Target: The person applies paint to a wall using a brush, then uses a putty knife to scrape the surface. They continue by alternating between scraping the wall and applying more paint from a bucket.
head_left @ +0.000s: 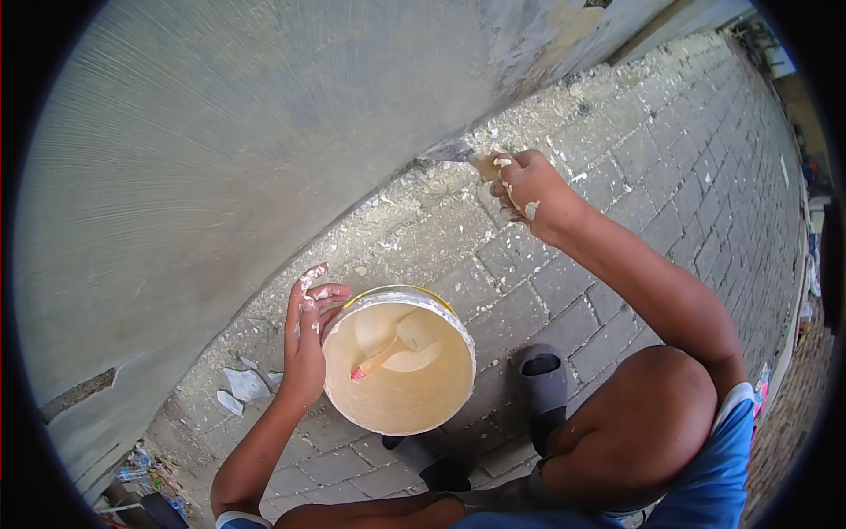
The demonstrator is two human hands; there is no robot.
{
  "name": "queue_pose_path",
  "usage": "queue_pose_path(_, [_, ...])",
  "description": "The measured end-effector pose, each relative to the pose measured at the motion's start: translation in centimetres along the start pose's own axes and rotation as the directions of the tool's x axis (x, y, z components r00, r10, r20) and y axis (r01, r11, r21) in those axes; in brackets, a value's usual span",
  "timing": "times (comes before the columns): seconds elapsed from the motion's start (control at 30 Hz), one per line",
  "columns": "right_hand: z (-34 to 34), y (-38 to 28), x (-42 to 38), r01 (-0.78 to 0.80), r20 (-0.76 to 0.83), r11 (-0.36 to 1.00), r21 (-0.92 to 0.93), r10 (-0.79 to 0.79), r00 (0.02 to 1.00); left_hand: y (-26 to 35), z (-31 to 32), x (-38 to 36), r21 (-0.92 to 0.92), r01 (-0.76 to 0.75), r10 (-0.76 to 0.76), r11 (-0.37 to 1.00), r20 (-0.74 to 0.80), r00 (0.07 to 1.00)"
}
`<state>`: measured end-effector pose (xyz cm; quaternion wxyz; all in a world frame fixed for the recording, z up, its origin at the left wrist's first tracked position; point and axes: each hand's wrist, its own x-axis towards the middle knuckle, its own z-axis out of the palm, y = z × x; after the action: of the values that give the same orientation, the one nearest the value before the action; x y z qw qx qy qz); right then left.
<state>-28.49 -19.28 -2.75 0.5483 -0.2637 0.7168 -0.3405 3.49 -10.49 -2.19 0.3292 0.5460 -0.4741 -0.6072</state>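
My right hand [531,192], spotted with pale putty, is wrapped round the handle of a putty knife [451,152]. Its flat metal blade lies against the foot of the grey wall [264,115], close over the paving. Below and to the left stands a white bucket [473,361] with a yellow band near its rim and creamy putty inside. A second putty knife [381,356] with a red-tipped handle rests in the bucket, its blade smeared. My left hand [310,339] is at the bucket's left side, fingers apart and bent, putty on the fingertips.
Grey paving bricks [564,331], speckled with putty crumbs, run along the wall. Broken pale flakes [247,385] lie left of the bucket, and litter [154,476] sits at the lower left. My feet in grey shoes [540,379] are close to the bucket.
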Motion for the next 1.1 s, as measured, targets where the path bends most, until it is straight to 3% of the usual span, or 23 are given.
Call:
queue_pose_path(0.1, [-0.1,1.5,2.1,0.024,-0.019,0.996,-0.080,-0.026,0.999,-0.8,-0.2,0.5,-0.230,0.121,-0.139,0.966,-0.063,0.988])
queue_pose_path(0.2, [-0.8,-0.6,0.8,0.007,-0.043,1.000,0.008,-0.006,0.999,-0.5,0.2,0.4,-0.056,0.047,-0.050,0.997,-0.041,0.998])
queue_pose_path(0.37, [-1.6,2.3,3.0,0.023,-0.054,0.997,-0.077,-0.027,0.998,-0.2,0.4,0.9,-0.024,0.062,-0.063,0.998,-0.027,0.998])
queue_pose_path(0.53, [-3.7,-1.6,1.4,0.042,-0.023,0.999,-0.013,-0.042,0.999,-0.5,0.4,0.6,0.014,0.057,-0.056,0.998,-0.029,0.998])
queue_pose_path(0.63, [-2.3,3.7,5.2,0.157,-0.027,0.945,-0.288,-0.172,0.985,-0.5,0.5,0.8,-0.018,0.063,-0.064,0.998,-0.046,0.997])
queue_pose_path(0.7, [-2.8,4.7,7.4,0.107,-0.092,0.943,-0.314,-0.142,0.986,-0.1,0.8,0.9,0.037,0.057,-0.056,0.998,-0.017,0.998])
queue_pose_path(0.77, [-3.1,0.2,3.2,0.020,-0.112,0.998,-0.051,-0.026,0.993,-0.2,0.8,0.5,0.078,0.036,-0.035,0.996,-0.017,0.999])
queue_pose_path(0.8, [-3.8,-0.5,2.4,0.060,-0.104,0.998,-0.009,-0.060,0.993,-0.4,0.5,0.4,0.098,0.027,-0.025,0.995,-0.026,0.999])
queue_pose_path(0.9, [-3.4,0.5,2.5,0.076,-0.089,0.995,-0.072,-0.082,0.993,-0.5,0.3,0.6,-0.008,0.075,-0.075,0.997,-0.045,0.996])
queue_pose_path(1.0, [-3.5,1.4,3.8,0.092,-0.104,0.995,-0.025,-0.094,0.990,0.3,1.2,0.7,0.067,0.043,-0.040,0.997,-0.044,0.998])
queue_pose_path(1.1, [-4.3,0.5,3.5,0.087,-0.090,0.996,-0.031,-0.090,0.992,-1.1,0.2,0.6,0.029,0.037,-0.034,0.999,-0.075,0.997])
